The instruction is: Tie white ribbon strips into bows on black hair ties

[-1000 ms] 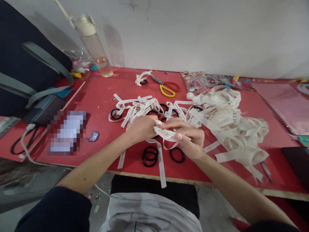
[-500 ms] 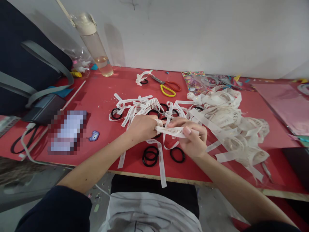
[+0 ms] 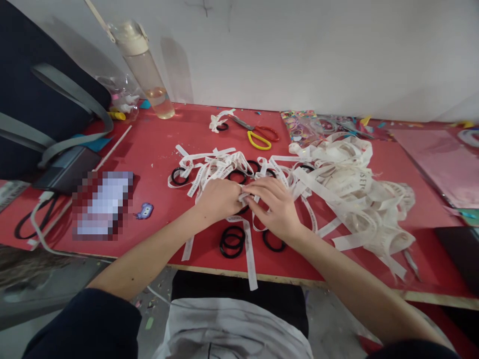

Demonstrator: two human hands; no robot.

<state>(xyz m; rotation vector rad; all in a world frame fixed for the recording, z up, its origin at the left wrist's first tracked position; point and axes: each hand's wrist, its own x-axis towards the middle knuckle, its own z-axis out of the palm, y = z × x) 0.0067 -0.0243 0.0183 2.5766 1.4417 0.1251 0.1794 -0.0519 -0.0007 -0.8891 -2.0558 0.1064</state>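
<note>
White printed ribbon [image 3: 243, 195] is bunched between my two hands, over the middle of the red table. My left hand [image 3: 220, 199] is closed on it, fingertips turned away from view. From the right, my right hand [image 3: 275, 204] pinches the same ribbon close to the left fingers. A black hair tie partly shows beneath the hands. Nearer the table edge lie black hair ties [image 3: 232, 242] and another hair tie [image 3: 274, 241] under my right wrist. A ribbon tail [image 3: 250, 259] hangs over the front edge. Behind the hands, cut ribbons [image 3: 224, 167] lie tangled with more black ties.
Scissors [image 3: 258, 134] with red and yellow handles lie at the back beside a ribbon bow [image 3: 217, 123]. A large ribbon heap [image 3: 359, 189] covers the right side. At left are a bottle [image 3: 145, 75], a blurred phone [image 3: 105, 204], a small blue charm [image 3: 144, 211] and a dark bag [image 3: 45, 80].
My right hand has moved left, up to the left fingers. The ribbon length stretched between the hands has become a small bunch there. My left hand has stayed nearly still.
</note>
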